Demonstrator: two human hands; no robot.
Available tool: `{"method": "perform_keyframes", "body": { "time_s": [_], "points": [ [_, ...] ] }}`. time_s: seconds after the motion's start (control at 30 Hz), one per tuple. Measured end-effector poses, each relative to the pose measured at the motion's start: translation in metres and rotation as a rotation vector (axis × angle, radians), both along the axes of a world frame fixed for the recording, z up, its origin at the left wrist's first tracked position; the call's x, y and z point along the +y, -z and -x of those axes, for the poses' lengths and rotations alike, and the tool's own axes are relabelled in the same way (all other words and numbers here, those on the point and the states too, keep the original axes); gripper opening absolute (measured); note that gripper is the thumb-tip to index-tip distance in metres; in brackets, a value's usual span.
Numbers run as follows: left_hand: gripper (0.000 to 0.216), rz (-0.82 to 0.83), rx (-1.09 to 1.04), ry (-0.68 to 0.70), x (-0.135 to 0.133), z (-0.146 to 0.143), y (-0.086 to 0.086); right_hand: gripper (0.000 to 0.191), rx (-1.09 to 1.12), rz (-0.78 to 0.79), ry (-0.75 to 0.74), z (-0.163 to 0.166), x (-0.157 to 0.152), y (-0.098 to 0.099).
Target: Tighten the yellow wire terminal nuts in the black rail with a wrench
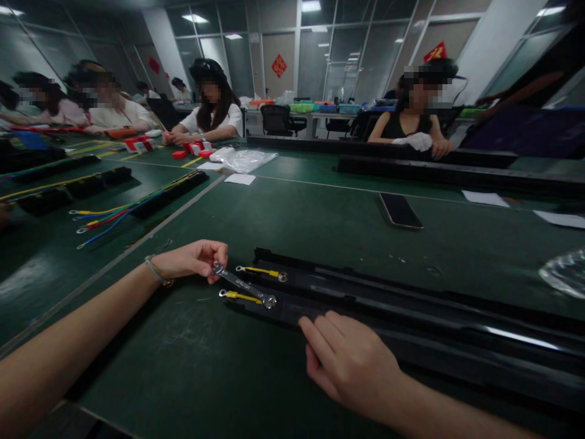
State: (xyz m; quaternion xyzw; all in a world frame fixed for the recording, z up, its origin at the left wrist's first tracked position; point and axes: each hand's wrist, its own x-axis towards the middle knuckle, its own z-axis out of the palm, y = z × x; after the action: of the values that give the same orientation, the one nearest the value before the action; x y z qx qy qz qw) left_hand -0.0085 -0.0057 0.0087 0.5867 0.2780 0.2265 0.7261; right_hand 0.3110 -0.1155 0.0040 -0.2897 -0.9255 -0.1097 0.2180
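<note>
My left hand [205,259] pinches the open end of a silver combination wrench [241,283]. The wrench's ring end sits over a bolt near the end of a long black rail [297,308]. Beside it a short yellow cable [242,297] with a ring terminal sticks out from the rail. A second, parallel black rail [320,280] lies just behind, with another yellow cable [260,271] at its bolt. With fingers closed, my right hand [351,360] grips the near edge of the front rail; the fingertips are partly hidden.
A phone [401,210] lies on the green table [292,204] beyond the rails. Bundled coloured wires [137,207] are at the left, a clear plastic bag [251,160] farther back. Clear plastic wrap [564,273] is at right. Several people sit across the table, near more black rails [434,174].
</note>
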Motion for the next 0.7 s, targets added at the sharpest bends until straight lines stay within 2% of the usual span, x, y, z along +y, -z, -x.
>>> {"method": "perform_keyframes", "body": {
  "time_s": [0.7],
  "points": [
    [0.03,-0.002,0.015,0.013,-0.0015,-0.0017,-0.0018,0.032,-0.008,0.005,0.001,0.0006,0.0006,-0.0013]
  ]
}}
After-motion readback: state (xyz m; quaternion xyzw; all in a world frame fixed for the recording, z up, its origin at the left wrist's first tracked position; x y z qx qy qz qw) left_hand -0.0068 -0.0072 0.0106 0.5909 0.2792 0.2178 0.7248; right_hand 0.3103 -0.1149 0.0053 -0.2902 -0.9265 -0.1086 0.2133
